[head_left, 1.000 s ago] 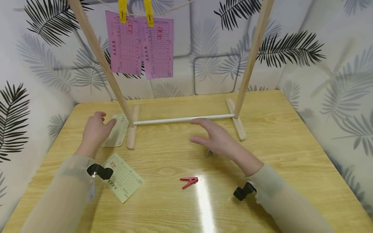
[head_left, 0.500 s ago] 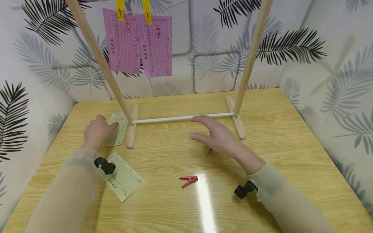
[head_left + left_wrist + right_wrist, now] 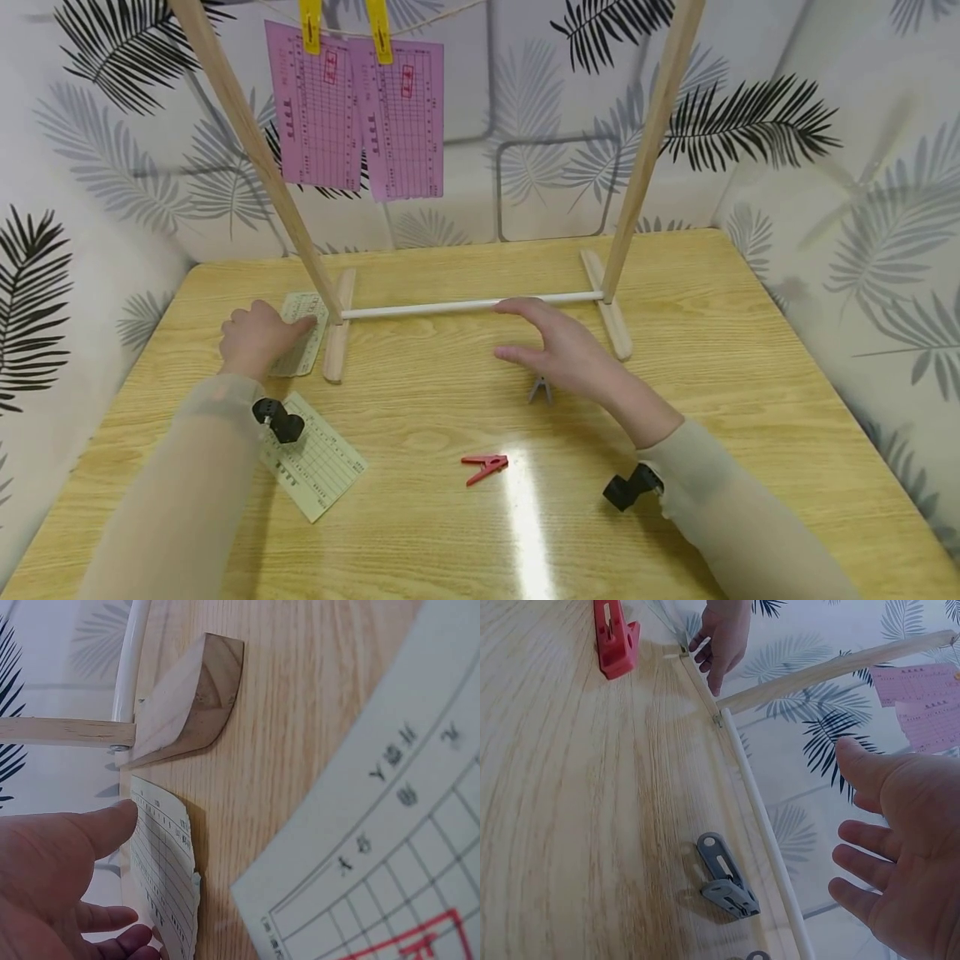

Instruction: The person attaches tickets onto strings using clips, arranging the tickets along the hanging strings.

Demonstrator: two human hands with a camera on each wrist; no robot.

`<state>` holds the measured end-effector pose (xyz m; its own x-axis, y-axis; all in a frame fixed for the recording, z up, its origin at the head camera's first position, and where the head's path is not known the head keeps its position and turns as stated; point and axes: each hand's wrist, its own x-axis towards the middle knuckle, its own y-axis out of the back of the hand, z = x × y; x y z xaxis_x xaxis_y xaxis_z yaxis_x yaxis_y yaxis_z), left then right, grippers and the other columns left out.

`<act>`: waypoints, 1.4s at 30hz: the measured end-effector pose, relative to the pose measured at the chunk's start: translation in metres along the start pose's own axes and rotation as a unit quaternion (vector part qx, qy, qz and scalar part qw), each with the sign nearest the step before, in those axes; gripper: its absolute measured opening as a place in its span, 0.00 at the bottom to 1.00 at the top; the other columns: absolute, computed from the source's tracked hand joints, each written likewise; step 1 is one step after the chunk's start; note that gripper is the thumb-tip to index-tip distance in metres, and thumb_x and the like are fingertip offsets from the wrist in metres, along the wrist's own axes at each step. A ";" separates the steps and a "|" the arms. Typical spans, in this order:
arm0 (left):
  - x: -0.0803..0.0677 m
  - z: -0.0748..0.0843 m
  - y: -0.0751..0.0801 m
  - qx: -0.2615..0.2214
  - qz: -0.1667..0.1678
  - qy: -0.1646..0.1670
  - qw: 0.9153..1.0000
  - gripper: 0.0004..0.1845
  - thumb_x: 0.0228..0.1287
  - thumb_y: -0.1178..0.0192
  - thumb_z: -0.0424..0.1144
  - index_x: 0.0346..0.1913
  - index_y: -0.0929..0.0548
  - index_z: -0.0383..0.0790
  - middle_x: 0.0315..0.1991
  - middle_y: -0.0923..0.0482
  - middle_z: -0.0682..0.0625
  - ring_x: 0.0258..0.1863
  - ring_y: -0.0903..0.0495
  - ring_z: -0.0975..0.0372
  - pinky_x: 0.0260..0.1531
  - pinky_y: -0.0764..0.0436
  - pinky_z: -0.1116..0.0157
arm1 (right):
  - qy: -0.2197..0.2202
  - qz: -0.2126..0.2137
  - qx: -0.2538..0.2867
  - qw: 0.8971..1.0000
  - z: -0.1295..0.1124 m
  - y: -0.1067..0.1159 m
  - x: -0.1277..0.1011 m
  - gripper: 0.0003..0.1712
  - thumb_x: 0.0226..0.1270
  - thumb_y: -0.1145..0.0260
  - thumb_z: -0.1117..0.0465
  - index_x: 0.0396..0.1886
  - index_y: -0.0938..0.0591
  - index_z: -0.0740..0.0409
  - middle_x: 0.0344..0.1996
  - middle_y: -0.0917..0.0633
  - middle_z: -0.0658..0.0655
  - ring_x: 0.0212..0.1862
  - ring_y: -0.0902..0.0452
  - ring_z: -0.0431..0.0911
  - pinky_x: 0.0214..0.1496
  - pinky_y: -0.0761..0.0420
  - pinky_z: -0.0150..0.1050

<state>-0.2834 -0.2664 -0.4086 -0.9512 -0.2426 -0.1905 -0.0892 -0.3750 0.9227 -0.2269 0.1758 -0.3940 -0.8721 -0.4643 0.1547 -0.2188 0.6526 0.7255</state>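
Note:
My left hand (image 3: 258, 340) reaches over a pale green printed slip (image 3: 303, 354) lying by the rack's left foot. In the left wrist view its thumb (image 3: 116, 825) overlaps the slip's far edge, with the other fingers loosely bent below. A second green slip (image 3: 318, 462), with a red stamp, lies nearer, partly under the left wrist. My right hand (image 3: 558, 346) hovers with thumb and fingers spread, holding nothing. Beneath it on the table is a grey clothespin (image 3: 724, 877); a red clothespin (image 3: 486, 467) lies nearer the front.
A wooden rack (image 3: 652, 158) stands on the table, with a white bar (image 3: 427, 309) between its feet. Two pink slips (image 3: 401, 125) hang from its string by yellow clothespins (image 3: 379, 29). Another grey piece (image 3: 757, 955) shows at the right wrist view's bottom edge.
My left hand has moved right and slightly toward me, its thumb now further across the far green slip. My right hand stays almost where it was, still spread.

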 end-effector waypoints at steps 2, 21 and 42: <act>0.000 0.001 0.000 0.002 -0.003 0.002 1.000 0.50 0.78 0.41 0.66 0.67 0.32 0.13 0.63 0.35 0.13 0.66 0.35 0.21 0.60 0.26 0.29 | -0.004 -0.002 0.002 1.000 0.002 0.001 0.000 0.36 0.80 0.27 0.46 0.82 0.26 0.49 0.79 0.24 0.54 0.80 0.30 0.57 0.80 0.30 0.59; 0.001 -0.005 0.007 -0.015 -0.035 -0.021 0.999 0.29 0.76 0.34 0.59 0.34 0.25 0.33 0.36 0.24 0.37 0.40 0.24 0.41 0.39 0.20 0.44 | -0.042 -0.012 0.014 0.999 0.016 0.012 -0.007 0.38 0.81 0.28 0.45 0.83 0.27 0.51 0.80 0.26 0.56 0.81 0.33 0.59 0.81 0.33 0.62; 0.012 -0.032 0.009 -0.098 -0.004 -0.025 0.995 0.46 0.72 0.30 0.39 0.81 0.43 0.19 0.72 0.32 0.21 0.65 0.27 0.30 0.68 0.28 0.33 | -0.061 0.000 0.009 0.998 0.034 0.028 -0.021 0.36 0.81 0.27 0.47 0.82 0.26 0.51 0.79 0.25 0.56 0.81 0.33 0.59 0.82 0.35 0.62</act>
<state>-0.2859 -0.3010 -0.4130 -0.9644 -0.1962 -0.1774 -0.0430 -0.5453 0.8371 -0.2292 0.2241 -0.4000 -0.9187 -0.3885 0.0706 -0.2256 0.6634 0.7135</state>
